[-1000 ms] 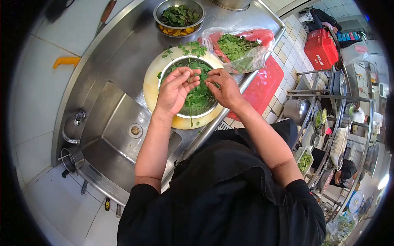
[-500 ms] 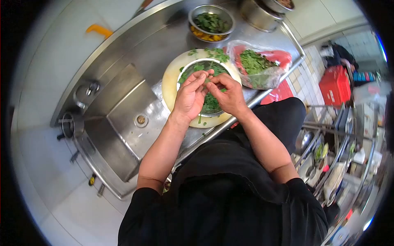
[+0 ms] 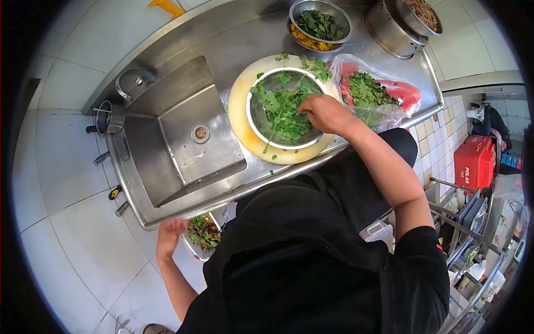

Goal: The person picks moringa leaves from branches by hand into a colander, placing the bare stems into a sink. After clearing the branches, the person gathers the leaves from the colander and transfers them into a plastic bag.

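A white-rimmed mesh sieve (image 3: 251, 118) rests on a round pale cutting board (image 3: 238, 106). Leafy green sprigs (image 3: 281, 108) with thin stems lie in it, and a few hang over its rim. My right hand (image 3: 324, 113) reaches over the sieve's right side, fingers bent and pressed together on the greens; their tips are partly hidden. Down at the left, below the sink's front edge, my left hand (image 3: 171, 231) is beside a container of stems and reddish leaves (image 3: 203, 232). Its fingers are blurred.
Right of the board lies a plastic bag of greens (image 3: 370, 92) with red on it. Behind stand a bowl of dark leaves (image 3: 321, 25) over yellow pieces and a metal pot (image 3: 392, 30). The sink basin (image 3: 192, 153) is at left, with a faucet (image 3: 129, 83).
My hands were together above the sieve, pinching a sprig. My left hand has moved down and left to the stem container; my right hand has lowered onto the greens. The view has shifted.
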### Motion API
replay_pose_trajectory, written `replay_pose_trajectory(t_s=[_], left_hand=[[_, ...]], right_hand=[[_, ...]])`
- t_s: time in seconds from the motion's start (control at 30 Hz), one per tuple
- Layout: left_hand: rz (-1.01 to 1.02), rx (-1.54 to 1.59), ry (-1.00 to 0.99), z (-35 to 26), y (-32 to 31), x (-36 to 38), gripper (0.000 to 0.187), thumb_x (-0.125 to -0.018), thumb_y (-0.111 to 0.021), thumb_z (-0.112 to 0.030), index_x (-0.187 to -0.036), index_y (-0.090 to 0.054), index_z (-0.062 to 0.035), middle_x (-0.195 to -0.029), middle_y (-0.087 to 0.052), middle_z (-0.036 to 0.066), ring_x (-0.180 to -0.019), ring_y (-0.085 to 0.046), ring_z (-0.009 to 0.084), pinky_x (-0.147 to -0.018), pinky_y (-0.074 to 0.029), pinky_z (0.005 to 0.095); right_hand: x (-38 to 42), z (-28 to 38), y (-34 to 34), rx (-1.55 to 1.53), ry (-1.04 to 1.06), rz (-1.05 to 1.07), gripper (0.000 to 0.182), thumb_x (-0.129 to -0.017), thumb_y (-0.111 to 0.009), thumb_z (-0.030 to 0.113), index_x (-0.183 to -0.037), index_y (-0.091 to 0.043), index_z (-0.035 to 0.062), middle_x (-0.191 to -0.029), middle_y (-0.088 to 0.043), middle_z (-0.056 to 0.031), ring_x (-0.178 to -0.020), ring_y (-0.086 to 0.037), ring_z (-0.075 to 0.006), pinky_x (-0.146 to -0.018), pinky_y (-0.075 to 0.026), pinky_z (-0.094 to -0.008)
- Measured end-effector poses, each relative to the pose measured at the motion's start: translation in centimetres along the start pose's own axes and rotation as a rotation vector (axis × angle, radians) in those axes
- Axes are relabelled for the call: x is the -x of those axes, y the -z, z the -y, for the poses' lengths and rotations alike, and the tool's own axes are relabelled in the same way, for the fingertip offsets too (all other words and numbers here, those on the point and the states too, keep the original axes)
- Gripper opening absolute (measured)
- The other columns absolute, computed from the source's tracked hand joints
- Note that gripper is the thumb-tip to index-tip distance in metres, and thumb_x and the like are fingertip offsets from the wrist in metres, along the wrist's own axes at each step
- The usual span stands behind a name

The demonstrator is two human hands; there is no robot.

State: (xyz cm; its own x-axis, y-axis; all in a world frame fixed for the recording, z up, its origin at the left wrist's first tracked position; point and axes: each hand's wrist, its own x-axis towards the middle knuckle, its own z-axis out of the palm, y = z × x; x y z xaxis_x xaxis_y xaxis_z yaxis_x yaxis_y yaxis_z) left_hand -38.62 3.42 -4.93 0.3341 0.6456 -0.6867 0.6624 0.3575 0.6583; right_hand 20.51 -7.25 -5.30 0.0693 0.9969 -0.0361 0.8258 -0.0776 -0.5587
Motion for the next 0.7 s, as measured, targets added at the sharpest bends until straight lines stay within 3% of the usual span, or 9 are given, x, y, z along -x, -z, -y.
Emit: replay_pose_trajectory(t_s=[0.1,0.13,0.2,0.27,0.33,0.43,0.53,0.6,0.7], left_hand=[[-0.111,-0.471,0.398,14.1,4.9,3.4,0.031,-0.078,-0.08,-0.013,-0.105,-0.072,0.0008,-0.106,-0.073,0.013,-0.097,-0.068,0.0204,-0.087,-0.052,0.0333],[-0.189,-0.954,0.424,13.8,4.0,4.7,0.05,-0.072,-0.085,-0.021,-0.113,-0.07,0.0016,-0.121,-0.067,0.025,-0.113,-0.065,0.0328,-0.099,-0.05,0.0433],[-0.475,-1.104,0.664,9.9,1.1,5.6,0.064,-0.072,-0.085,-0.028,-0.124,-0.064,0.002,-0.132,-0.059,0.028,-0.123,-0.058,0.0403,-0.108,-0.045,0.0484],[-0.681,-1.126,0.303,12.7,2.9,3.3,0.066,-0.079,-0.081,-0.027,-0.133,-0.058,0.0021,-0.137,-0.056,0.028,-0.125,-0.057,0.0383,-0.105,-0.048,0.0464],[-0.81,-0.728,-0.054,2.7,-0.5,0.4,0.051,-0.086,-0.075,-0.023,-0.127,-0.061,0.0037,-0.129,-0.062,0.025,-0.117,-0.063,0.0361,-0.099,-0.052,0.0406],[-0.676,-0.27,-0.507,-8.9,-6.6,-6.0,0.028,-0.096,-0.069,-0.021,-0.114,-0.07,0.0021,-0.103,-0.074,0.009,-0.089,-0.066,0.0126,-0.08,-0.052,0.0277],[-0.371,-0.21,-0.545,-19.6,-16.8,-8.7,0.024,-0.095,-0.07,-0.021,-0.108,-0.074,-0.0011,-0.096,-0.075,0.009,-0.084,-0.067,0.0127,-0.078,-0.052,0.0276],[-0.3,-0.337,-0.671,-23.0,-22.1,-10.5,0.027,-0.094,-0.068,-0.028,-0.104,-0.075,-0.0038,-0.097,-0.075,0.015,-0.083,-0.071,0.0242,-0.077,-0.055,0.0341],[-0.255,-0.494,-0.599,-25.7,-25.5,-11.6,0.031,-0.093,-0.067,-0.034,-0.101,-0.076,-0.0066,-0.095,-0.075,0.015,-0.084,-0.072,0.03,-0.077,-0.055,0.0394]], right_hand=[[-0.1,-0.2,0.1,-0.024,0.018,0.028,0.012,-0.081,-0.064,0.004,-0.092,-0.07,0.0006,-0.093,-0.068,-0.0183,-0.093,-0.065,-0.0383,-0.086,-0.052,-0.0447],[-0.1,0.0,0.1,-0.046,0.024,-0.04,0.013,-0.081,-0.063,0.004,-0.092,-0.07,0.0007,-0.094,-0.068,-0.0185,-0.093,-0.065,-0.0381,-0.085,-0.052,-0.0447],[-0.1,0.4,0.4,-0.069,0.023,-0.116,0.014,-0.081,-0.063,0.004,-0.092,-0.07,0.0008,-0.095,-0.068,-0.0186,-0.093,-0.065,-0.0379,-0.085,-0.052,-0.0448],[0.0,0.8,0.8,-0.069,-0.038,-0.035,0.016,-0.083,-0.061,0.006,-0.095,-0.071,0.004,-0.098,-0.07,-0.0181,-0.095,-0.066,-0.0371,-0.085,-0.053,-0.0452],[0.1,1.6,1.3,-0.039,-0.117,0.046,0.016,-0.084,-0.061,0.008,-0.096,-0.07,0.004,-0.098,-0.069,-0.0184,-0.095,-0.066,-0.037,-0.085,-0.053,-0.0454],[0.4,0.2,-0.4,-0.029,-0.066,-0.039,0.015,-0.086,-0.064,0.013,-0.096,-0.07,0.0044,-0.095,-0.07,-0.0185,-0.092,-0.067,-0.0374,-0.083,-0.053,-0.0464],[1.0,0.3,-0.5,-0.066,0.067,-0.179,0.017,-0.088,-0.066,0.02,-0.095,-0.071,0.0054,-0.089,-0.071,-0.0182,-0.087,-0.067,-0.038,-0.08,-0.053,-0.0475],[1.2,1.0,0.1,-0.077,0.076,-0.164,0.019,-0.089,-0.067,0.023,-0.095,-0.071,0.0058,-0.086,-0.071,-0.0179,-0.085,-0.068,-0.0382,-0.078,-0.053,-0.048],[1.7,1.6,0.6,-0.116,-0.19,0.015,0.023,-0.09,-0.067,0.028,-0.094,-0.07,0.0052,-0.091,-0.07,-0.018,-0.09,-0.067,-0.0374,-0.077,-0.052,-0.0476]])
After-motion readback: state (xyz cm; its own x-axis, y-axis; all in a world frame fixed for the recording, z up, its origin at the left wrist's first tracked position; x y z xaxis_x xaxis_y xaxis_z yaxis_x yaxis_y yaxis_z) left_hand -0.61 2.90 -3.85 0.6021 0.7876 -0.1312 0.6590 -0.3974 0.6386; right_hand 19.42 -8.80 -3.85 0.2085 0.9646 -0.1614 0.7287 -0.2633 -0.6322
